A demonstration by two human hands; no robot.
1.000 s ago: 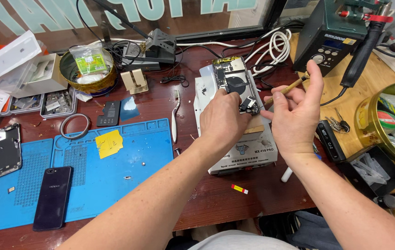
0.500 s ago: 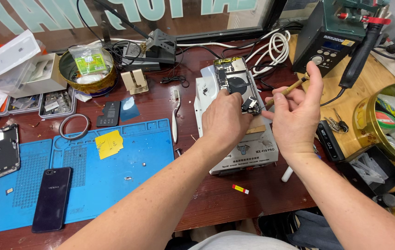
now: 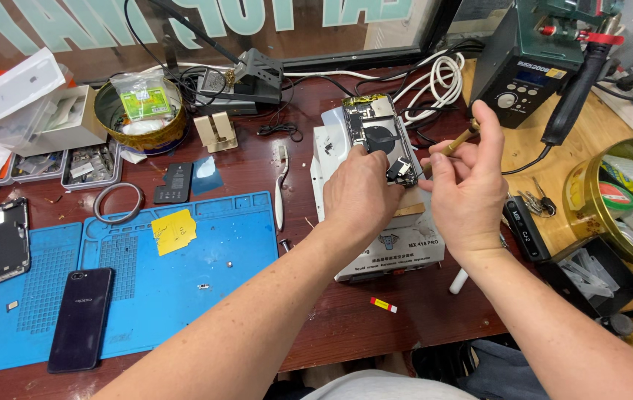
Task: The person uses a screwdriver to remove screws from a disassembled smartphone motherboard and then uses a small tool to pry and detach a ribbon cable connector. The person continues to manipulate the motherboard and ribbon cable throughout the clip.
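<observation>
At centre frame, an opened phone (image 3: 373, 137) is steadied on a white box (image 3: 390, 244) by the left hand (image 3: 361, 196). A wooden-handled tool (image 3: 456, 142) is pinched in the right hand (image 3: 468, 196), angled for fine work.

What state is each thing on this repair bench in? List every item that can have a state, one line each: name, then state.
Opened phone: back off, insides showing, lying on the white machine.
Left hand: resting on the opened phone.
Right hand: gripping a wooden-handled tool.
Dark phone: intact, screen off, flat on the blue mat.
Gold tin: lid off, packets inside.
White cable: coiled.
</observation>
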